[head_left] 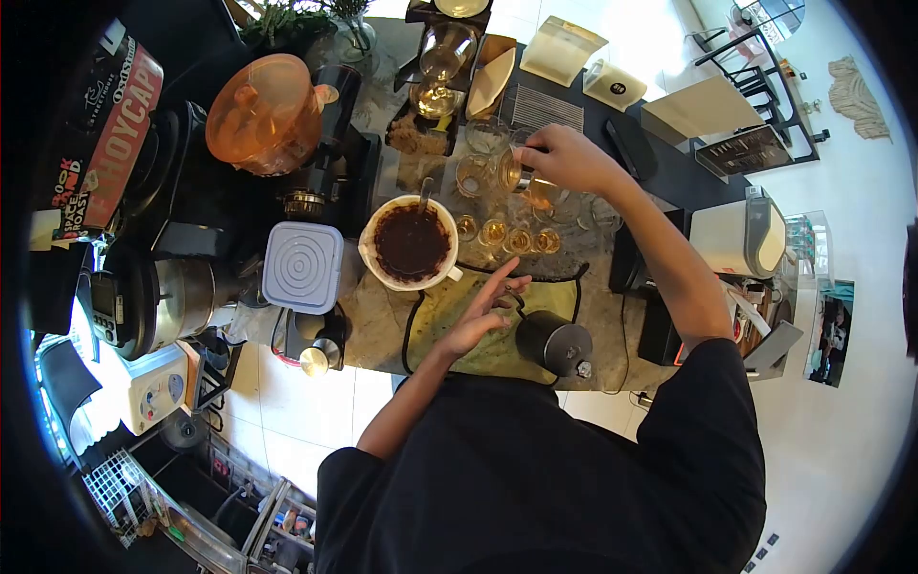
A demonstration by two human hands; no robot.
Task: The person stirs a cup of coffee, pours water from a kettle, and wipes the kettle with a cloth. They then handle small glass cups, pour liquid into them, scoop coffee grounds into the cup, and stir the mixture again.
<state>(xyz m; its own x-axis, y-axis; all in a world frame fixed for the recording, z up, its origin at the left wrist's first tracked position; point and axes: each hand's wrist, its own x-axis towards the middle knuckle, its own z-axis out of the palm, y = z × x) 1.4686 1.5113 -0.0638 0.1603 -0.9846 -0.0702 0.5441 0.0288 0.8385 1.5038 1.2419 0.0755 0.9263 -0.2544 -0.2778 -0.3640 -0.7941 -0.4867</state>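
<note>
My right hand [564, 161] is closed on a small glass vessel [510, 172] above other glassware at the back of the counter. My left hand [486, 311] is raised over the green cloth [449, 325], fingers apart, holding nothing. Just beyond its fingertips stands a row of several small glasses [518, 240] with amber liquid. Left of them sits a white pitcher [411, 243] holding dark coffee grounds and a spoon [426, 194]. A black lidded kettle [555, 342] rests on the cloth, right of my left hand.
On the left are a blue-lidded container [303, 267], an orange tub [263, 115] and a grinder [177, 301]. A glass brewer [445, 67] stands at the back, beside paper filters [492, 81]. A white-topped appliance [736, 237] is on the right.
</note>
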